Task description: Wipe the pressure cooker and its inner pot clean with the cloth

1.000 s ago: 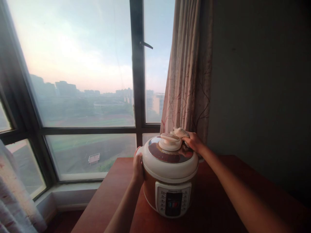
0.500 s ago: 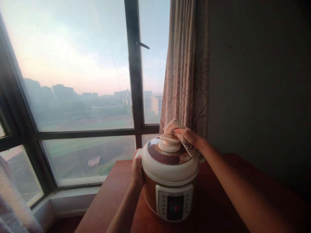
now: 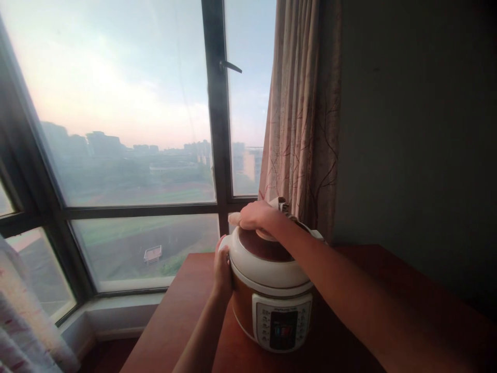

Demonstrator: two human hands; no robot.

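A brown and white electric pressure cooker [image 3: 272, 275] stands upright on the reddish-brown table [image 3: 174, 311], its control panel [image 3: 282, 324] facing me. My left hand [image 3: 222, 267] is closed around the white side handle at the cooker's left. Over the lid, my right hand [image 3: 257, 214] grips a pale patterned cloth [image 3: 234, 219], parts of which stick out on both sides of the hand. That hand and its forearm hide most of the lid's knob and the right part of the shiny lid top.
Behind the table is a dark-framed window [image 3: 216, 119] with a handle [image 3: 231, 67]. A patterned curtain [image 3: 298, 124] hangs just behind the cooker. Another curtain [image 3: 31, 321] is at the lower left, and a dark wall [image 3: 407, 129] rises at the right.
My right hand has moved left with the cloth, from the right of the lid knob across to the lid's left side. My left hand stays on the handle. The view has shifted slightly.
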